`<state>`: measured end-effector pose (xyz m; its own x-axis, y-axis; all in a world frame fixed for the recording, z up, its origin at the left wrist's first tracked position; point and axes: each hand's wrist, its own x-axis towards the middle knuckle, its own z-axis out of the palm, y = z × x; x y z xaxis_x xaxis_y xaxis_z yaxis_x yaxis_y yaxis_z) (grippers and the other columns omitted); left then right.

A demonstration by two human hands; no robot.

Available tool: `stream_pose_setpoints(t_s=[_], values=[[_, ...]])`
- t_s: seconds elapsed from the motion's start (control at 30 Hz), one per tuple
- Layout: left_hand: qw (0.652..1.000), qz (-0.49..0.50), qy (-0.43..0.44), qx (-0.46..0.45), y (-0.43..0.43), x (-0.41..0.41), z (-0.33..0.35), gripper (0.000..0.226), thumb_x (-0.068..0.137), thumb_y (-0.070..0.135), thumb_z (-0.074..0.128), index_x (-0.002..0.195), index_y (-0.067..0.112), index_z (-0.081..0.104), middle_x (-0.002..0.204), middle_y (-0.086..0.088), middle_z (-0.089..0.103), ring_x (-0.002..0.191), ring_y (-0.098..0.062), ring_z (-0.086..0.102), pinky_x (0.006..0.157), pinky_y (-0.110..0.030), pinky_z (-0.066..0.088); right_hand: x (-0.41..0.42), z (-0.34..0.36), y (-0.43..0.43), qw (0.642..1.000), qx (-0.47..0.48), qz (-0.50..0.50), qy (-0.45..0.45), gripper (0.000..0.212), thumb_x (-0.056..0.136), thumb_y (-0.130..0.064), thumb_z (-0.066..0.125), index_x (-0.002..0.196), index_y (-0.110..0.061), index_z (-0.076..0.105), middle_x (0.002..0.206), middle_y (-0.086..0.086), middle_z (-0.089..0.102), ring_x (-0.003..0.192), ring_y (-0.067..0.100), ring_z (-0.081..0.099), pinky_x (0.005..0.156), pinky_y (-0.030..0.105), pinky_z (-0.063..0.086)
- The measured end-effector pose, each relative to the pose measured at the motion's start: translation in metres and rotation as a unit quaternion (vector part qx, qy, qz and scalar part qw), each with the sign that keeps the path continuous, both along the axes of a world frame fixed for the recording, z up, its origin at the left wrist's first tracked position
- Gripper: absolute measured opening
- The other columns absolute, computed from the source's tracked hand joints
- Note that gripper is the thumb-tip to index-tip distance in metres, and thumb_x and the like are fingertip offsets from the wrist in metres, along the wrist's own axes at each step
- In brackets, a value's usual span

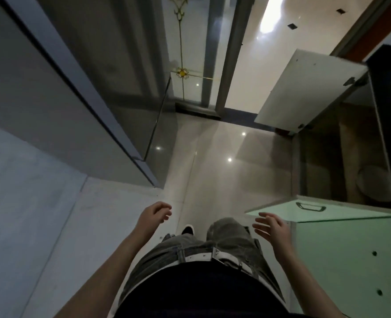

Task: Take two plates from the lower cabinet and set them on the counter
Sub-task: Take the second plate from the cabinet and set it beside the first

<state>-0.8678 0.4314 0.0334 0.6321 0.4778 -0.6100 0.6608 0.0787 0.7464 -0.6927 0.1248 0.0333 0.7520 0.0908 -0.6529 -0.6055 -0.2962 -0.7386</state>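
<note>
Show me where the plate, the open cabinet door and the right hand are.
plate (pixel 373 183): head view, its pale face inside the cabinet.
open cabinet door (pixel 304 88): head view, middle of its white panel.
right hand (pixel 273 228): head view, its palm.

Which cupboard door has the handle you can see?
The pale green door nearest the right hand, lying open edge-up, shows a dark handle. The farther white door shows only its inner side with hinges.

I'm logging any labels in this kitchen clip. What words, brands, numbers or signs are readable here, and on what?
None: no readable text anywhere in the head view.
The open cabinet doors are blank, with only hinges and screw holes.
The plates inside the lower cabinet are dim and show no marking.
The glass panel bears a yellow floral ornament, not lettering.
</note>
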Motion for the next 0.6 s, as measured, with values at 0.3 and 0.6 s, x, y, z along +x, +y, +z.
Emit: stream_pose_setpoints(t_s=[0.3,0.6], values=[[0.999,-0.052,-0.007,-0.011,0.072,0.235,-0.013,0.016,0.096,0.008,0.052,0.098,0.006,0.068,0.092,-0.012,0.070,0.083,-0.022,0.064,0.076,-0.032,0.049,0.175,-0.023,0.055,0.998,-0.022,-0.055,0.004,0.024,0.100,-0.006,0.044,0.105,0.001,0.066,0.099,0.024,0.070,0.083,0.035,0.069,0.078,0.044,0.057],[1.000,-0.022,0.008,-0.001,0.154,0.416,-0.022,0.026,0.095,-0.001,0.052,0.084,0.015,0.068,0.082,-0.008,0.069,0.079,-0.027,0.062,0.071,-0.034,0.048,0.388,0.005,0.119,0.996,-0.009,-0.081,-0.027,0.025,0.101,-0.006,0.041,0.107,0.003,0.064,0.093,0.021,0.067,0.075,0.029,0.067,0.072,0.037,0.056]])
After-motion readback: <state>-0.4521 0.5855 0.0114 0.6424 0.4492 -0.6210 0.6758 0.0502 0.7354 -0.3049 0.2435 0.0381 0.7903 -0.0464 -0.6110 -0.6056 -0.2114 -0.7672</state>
